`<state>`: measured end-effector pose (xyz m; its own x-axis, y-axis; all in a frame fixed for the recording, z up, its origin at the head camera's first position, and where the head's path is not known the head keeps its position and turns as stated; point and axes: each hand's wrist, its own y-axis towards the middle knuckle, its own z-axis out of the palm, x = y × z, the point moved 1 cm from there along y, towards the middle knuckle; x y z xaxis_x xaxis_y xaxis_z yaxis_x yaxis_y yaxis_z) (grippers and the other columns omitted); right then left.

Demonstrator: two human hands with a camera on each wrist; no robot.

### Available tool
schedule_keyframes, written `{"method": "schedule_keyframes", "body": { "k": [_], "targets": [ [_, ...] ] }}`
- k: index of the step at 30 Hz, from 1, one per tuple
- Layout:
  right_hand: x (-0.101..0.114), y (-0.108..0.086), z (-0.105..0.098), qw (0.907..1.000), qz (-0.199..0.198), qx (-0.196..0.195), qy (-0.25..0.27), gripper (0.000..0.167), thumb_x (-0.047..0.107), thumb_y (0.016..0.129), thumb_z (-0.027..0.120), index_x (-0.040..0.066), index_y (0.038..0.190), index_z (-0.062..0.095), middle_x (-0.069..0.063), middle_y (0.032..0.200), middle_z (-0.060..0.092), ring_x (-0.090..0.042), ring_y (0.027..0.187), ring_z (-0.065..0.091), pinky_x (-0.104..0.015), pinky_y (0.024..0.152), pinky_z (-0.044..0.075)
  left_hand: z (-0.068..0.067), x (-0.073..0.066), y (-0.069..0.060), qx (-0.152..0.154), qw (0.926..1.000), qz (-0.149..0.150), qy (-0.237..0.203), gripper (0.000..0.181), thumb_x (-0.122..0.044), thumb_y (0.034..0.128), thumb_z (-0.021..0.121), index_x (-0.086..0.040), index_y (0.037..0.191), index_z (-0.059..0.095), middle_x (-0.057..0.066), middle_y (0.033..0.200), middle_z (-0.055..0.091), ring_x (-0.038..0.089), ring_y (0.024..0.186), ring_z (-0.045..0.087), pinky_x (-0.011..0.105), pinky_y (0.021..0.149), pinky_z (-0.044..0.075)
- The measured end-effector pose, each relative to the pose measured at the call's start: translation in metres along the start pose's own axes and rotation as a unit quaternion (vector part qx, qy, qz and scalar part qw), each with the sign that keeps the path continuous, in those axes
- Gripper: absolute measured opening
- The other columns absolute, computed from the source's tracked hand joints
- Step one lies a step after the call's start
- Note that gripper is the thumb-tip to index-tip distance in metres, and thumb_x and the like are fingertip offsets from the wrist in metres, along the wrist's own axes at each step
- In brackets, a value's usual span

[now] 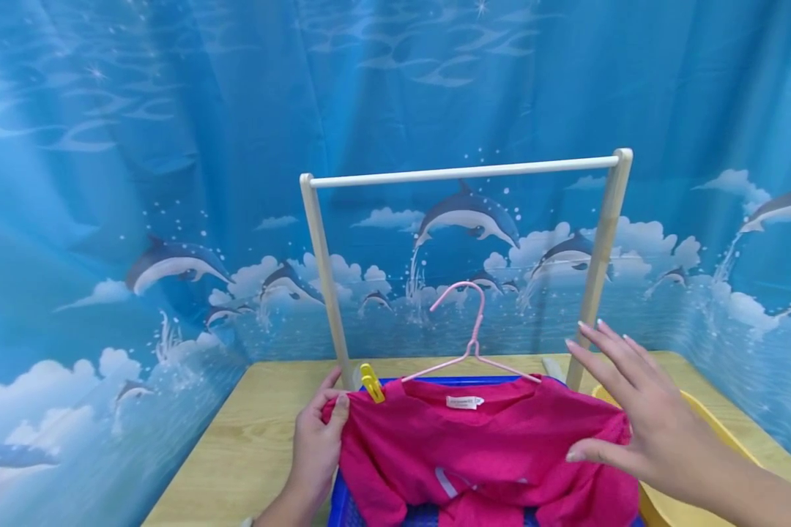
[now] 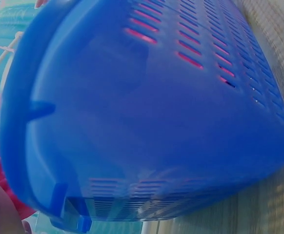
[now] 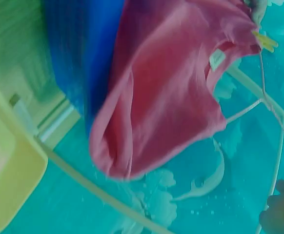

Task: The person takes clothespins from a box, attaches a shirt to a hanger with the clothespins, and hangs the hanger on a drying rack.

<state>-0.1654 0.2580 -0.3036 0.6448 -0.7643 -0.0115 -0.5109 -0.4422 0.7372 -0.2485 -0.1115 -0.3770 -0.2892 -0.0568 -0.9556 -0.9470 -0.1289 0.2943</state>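
Note:
A bright pink long-sleeved shirt [image 1: 474,439] is on a pink wire hanger [image 1: 476,333], whose hook points up from the neckline. My left hand [image 1: 316,439] pinches the shirt's left-hand shoulder between thumb and fingers. Just beside those fingers, a yellow clothespin [image 1: 372,383] is clipped on that shoulder. My right hand [image 1: 652,417] is spread in front of the other shoulder, fingers straight; whether the thumb touches the cloth I cannot tell. The right wrist view shows the shirt [image 3: 166,92] from that side, its sleeve hanging. Lower folds of the shirt are over a blue basket [image 2: 132,107].
Behind the shirt stands a wooden rack with a white rail [image 1: 461,173] and two upright posts. A yellow tub [image 1: 718,424] is at the right on the wooden table [image 1: 231,439]. A blue dolphin-print curtain [image 1: 395,88] surrounds the table.

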Motion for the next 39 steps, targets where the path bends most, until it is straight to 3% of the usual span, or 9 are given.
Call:
{"method": "schedule_keyframes", "body": {
  "k": [7,10,13,19,26,29,33,38,39],
  "targets": [
    [-0.031,-0.015,-0.009,0.9980,0.030,0.033,-0.046,0.107,0.072,0.070,0.067,0.009,0.151,0.034,-0.019,0.150,0.035,-0.033,0.143,0.022,-0.045,0.120,0.005,-0.002,0.001,0.001,-0.003,0.9998,-0.022,-0.001,0.017,-0.005,0.0991,0.053,0.009,0.099,0.064,0.013,0.148,0.044,0.038,0.135,0.039,0.014,0.082,0.049],
    [-0.048,-0.022,-0.009,0.9959,0.049,0.047,-0.059,0.114,0.065,0.063,0.078,0.012,0.152,0.031,-0.021,0.149,0.035,-0.042,0.140,0.025,-0.057,0.117,0.006,-0.003,0.001,0.001,-0.005,0.9998,-0.021,0.003,0.019,-0.007,0.0993,0.054,0.009,0.099,0.063,0.013,0.147,0.045,0.038,0.135,0.040,0.014,0.082,0.049],
    [-0.065,-0.030,-0.010,0.9946,0.061,0.053,-0.065,0.120,0.057,0.056,0.086,0.011,0.152,0.030,-0.024,0.147,0.035,-0.045,0.140,0.024,-0.059,0.116,0.006,-0.004,0.000,0.002,-0.004,0.9997,-0.022,0.002,0.019,-0.007,0.0995,0.053,0.009,0.100,0.063,0.013,0.147,0.044,0.039,0.134,0.040,0.015,0.082,0.050],
    [-0.090,-0.045,-0.007,0.9890,0.049,0.089,-0.107,0.126,0.057,0.056,0.086,0.006,0.153,0.025,-0.026,0.147,0.034,-0.043,0.144,0.015,-0.048,0.118,-0.005,-0.004,-0.001,0.001,-0.001,0.9997,-0.025,0.002,0.017,-0.005,0.0997,0.052,0.008,0.101,0.063,0.014,0.148,0.043,0.039,0.135,0.038,0.016,0.085,0.050],
    [-0.116,-0.069,0.001,0.9765,0.096,0.160,-0.107,0.125,0.058,0.057,0.084,-0.005,0.149,0.027,-0.033,0.140,0.035,-0.053,0.140,0.013,-0.054,0.114,-0.011,-0.002,0.002,-0.001,-0.005,0.9997,-0.022,-0.008,0.018,-0.005,0.0996,0.052,0.010,0.098,0.062,0.016,0.147,0.045,0.038,0.133,0.042,0.014,0.085,0.048],
    [-0.127,-0.078,0.005,0.9754,0.099,0.172,-0.096,0.122,0.055,0.057,0.085,-0.006,0.147,0.029,-0.034,0.139,0.035,-0.054,0.139,0.013,-0.049,0.114,-0.015,-0.001,0.002,-0.001,-0.008,0.9996,-0.024,-0.012,0.018,-0.004,0.0996,0.052,0.011,0.097,0.061,0.016,0.146,0.045,0.037,0.131,0.044,0.014,0.083,0.049],
    [-0.142,-0.093,0.011,0.9753,0.071,0.180,-0.107,0.125,0.057,0.055,0.084,0.000,0.150,0.026,-0.034,0.142,0.032,-0.044,0.145,0.002,-0.032,0.112,-0.020,-0.002,0.002,-0.002,-0.011,0.9995,-0.028,-0.007,0.019,-0.006,0.0997,0.052,0.010,0.098,0.061,0.015,0.146,0.045,0.037,0.130,0.045,0.014,0.082,0.049],
    [-0.161,-0.117,0.020,0.9647,0.037,0.221,-0.139,0.127,0.064,0.053,0.076,0.008,0.154,0.022,-0.034,0.141,0.034,-0.017,0.142,-0.024,-0.020,0.103,-0.025,-0.003,0.002,0.000,-0.014,0.9996,-0.025,0.000,0.019,-0.007,0.0988,0.054,0.010,0.099,0.062,0.015,0.146,0.046,0.038,0.132,0.043,0.014,0.084,0.049],
    [-0.164,-0.121,0.022,0.9621,0.039,0.232,-0.137,0.127,0.065,0.053,0.075,0.006,0.153,0.023,-0.035,0.138,0.036,-0.020,0.142,-0.025,-0.020,0.102,-0.025,-0.003,0.003,0.000,-0.013,0.9996,-0.025,-0.001,0.019,-0.008,0.0986,0.054,0.009,0.099,0.063,0.015,0.146,0.046,0.038,0.133,0.043,0.014,0.085,0.048]
  ]
}}
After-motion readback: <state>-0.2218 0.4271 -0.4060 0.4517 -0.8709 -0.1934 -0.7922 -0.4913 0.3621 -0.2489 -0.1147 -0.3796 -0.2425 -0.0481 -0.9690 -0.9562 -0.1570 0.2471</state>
